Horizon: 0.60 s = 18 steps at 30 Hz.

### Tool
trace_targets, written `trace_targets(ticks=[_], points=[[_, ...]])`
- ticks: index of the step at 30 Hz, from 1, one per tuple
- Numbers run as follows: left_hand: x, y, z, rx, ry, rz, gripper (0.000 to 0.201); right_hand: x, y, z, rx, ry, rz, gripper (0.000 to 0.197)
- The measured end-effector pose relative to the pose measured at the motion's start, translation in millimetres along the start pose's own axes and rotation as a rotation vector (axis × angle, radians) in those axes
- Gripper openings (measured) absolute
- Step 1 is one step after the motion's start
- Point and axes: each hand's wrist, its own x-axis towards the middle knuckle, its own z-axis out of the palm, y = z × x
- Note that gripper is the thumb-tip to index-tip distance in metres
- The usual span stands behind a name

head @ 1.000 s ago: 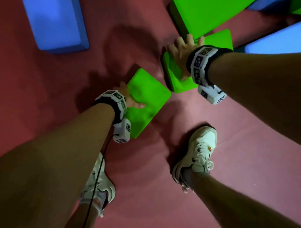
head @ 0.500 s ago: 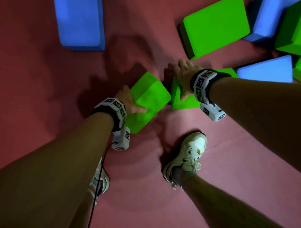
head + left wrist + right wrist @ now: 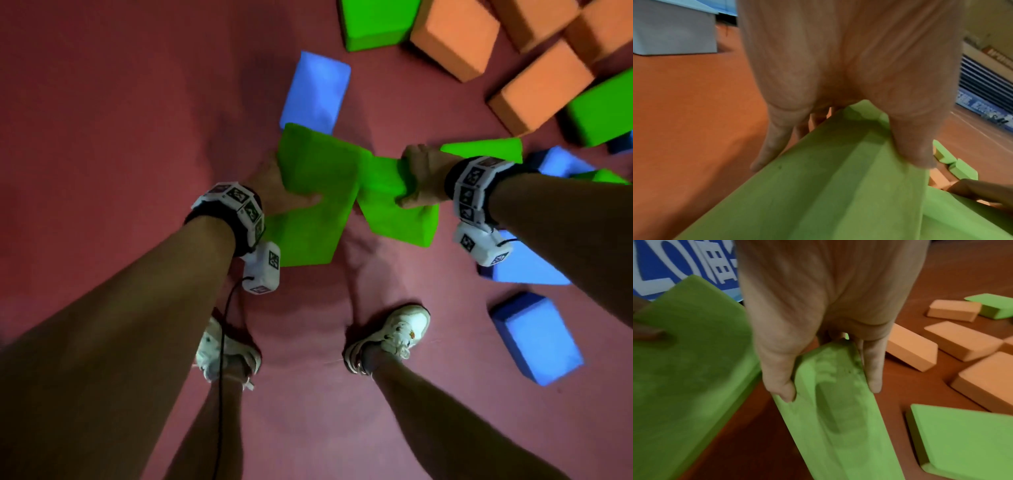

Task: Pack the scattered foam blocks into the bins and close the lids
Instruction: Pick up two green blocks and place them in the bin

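Right now your left hand (image 3: 274,192) grips one green block (image 3: 315,192) by its edge — thumb on top, fingers underneath — and your right hand (image 3: 423,178) clamps a second green block (image 3: 394,212) the same way. Both blocks hang above the red floor (image 3: 120,120), corners nearly touching, with blue blocks (image 3: 317,92) and orange blocks (image 3: 455,37) scattered beyond.

Both bare forearms reach in from the lower corners of the head view toward the middle of the frame, each wrist banded with a marker cuff. The left hand (image 3: 279,192) has its thumb laid across the top face of a green foam block (image 3: 313,192), fingers wrapped beneath its edge. The right hand (image 3: 423,178) clamps a second green block (image 3: 387,202), thumb on one face, fingers on the other. Two legs in pale sneakers stand below.
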Motion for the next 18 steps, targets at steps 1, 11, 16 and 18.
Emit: trace_targets(ticks=[1,11,16,18], points=[[-15.6,-6.5,-15.2,-0.046,0.012,-0.002,0.132,-6.4,-18.0,-9.9,-0.005,0.007,-0.031,0.093],[-199.4,-204.8,-145.4,0.015,0.117,0.043,0.138,-55.2,-268.4,-12.1,-0.154,-0.013,-0.346,0.094],[-308.1,-340.8,-195.7,0.076,0.193,-0.113,0.105,-85.2,-434.3,5.3,-0.313,-0.102,-0.486,0.091],[-351.4,-395.2,-213.7,0.058,0.279,-0.138,0.098,-101.4,-508.8,6.1,-0.39,-0.118,-0.559,0.089]])
